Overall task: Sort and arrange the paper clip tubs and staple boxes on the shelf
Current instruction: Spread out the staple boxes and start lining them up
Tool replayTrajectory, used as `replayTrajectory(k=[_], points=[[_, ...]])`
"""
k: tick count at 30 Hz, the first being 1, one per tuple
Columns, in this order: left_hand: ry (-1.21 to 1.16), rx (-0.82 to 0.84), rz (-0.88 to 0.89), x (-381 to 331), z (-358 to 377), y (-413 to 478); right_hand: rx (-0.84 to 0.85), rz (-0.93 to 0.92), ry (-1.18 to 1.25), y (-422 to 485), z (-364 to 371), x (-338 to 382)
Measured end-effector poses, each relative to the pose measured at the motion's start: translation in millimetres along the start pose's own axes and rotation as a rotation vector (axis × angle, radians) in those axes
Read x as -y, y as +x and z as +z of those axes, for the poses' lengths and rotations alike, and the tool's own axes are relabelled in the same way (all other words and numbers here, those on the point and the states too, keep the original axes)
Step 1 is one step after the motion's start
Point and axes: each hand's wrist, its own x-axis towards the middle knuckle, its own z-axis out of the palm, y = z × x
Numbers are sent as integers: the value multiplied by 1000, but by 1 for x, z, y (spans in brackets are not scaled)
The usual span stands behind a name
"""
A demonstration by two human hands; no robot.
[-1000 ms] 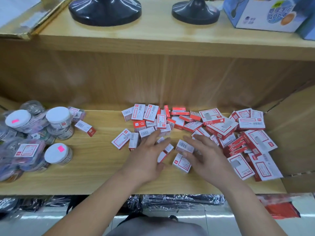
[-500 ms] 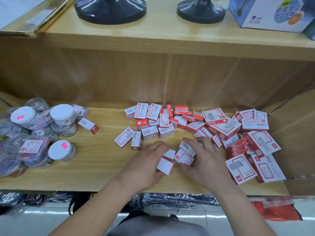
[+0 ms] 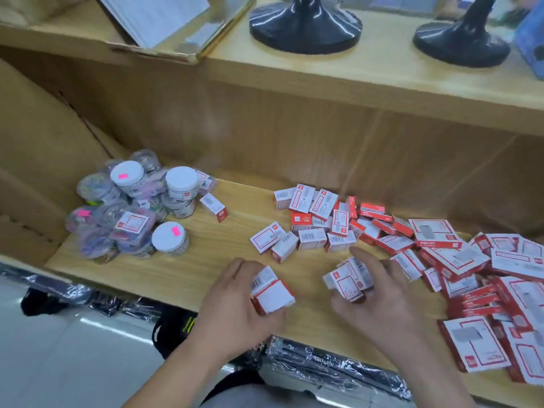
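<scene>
the left hand [image 3: 235,301] is clenched round a small stack of staple boxes [image 3: 272,293], fingers over the far side and thumb at the near end, the blank white face of the nearest one turned up (whether the stack sits on the wood or just above it i cannot tell), and just to its right the right hand [image 3: 379,298] grasps a second clutch of boxes [image 3: 348,278], fingers curled behind them and a red-framed label facing up; the two handfuls are apart, with a strip of bare shelf [image 3: 188,269] between them; beyond the fingertips of both hands lies a loose heap of small boxes [image 3: 318,222], some flat, some on edge, several overlapping; to the right of the right hand, close against its outer fingers, spreads a pile of larger flat boxes [image 3: 477,260], red and white, running to the shelf's front edge; well to the left of the left hand and farther back is the cluster of paper clip tubs [image 3: 129,207], clear ones jumbled with three white-lidded ones, pink stickers on two lids, and one flat labelled box [image 3: 132,223] resting on top of them; a lone small box [image 3: 213,206] lies just beside the tubs, between them and the heap; above the hands, on the upper shelf [image 3: 382,81], stand two black round bases [image 3: 304,28]; under the wrists, below the shelf edge, sit plastic-wrapped goods [image 3: 323,366]
</scene>
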Motion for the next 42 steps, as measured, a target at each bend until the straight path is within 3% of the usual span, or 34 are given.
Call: replayTrajectory(k=[5,11,18,24,28,30,33,35,38,42], points=[[190,-187,-172,47,-42,3,-27,-194,148,25,12,61],[295,-188,-191,75,-55,-3,165,-377,43,53,70,145],[306,-291,-138,108,-75,-16,284,-382,-253,84,121,187],[158,-290,-223,117,-73,-9,248,-374,-284,106,150,189],[242,-271,-160,112,-72,-1,219,-419,-203,112,138,190],[325,-271,-155,104,-73,-2,163,-465,-103,107,120,180],[255,-297,-33,83,-70,0,2,-414,53,96,85,143],[148,-240,91,67,-57,7,-99,-332,71,90,63,113],[104,-88,130,52,-29,28,-223,-248,37,77,40,75],[179,-27,132,37,4,62,-191,-270,22,61,39,47]])
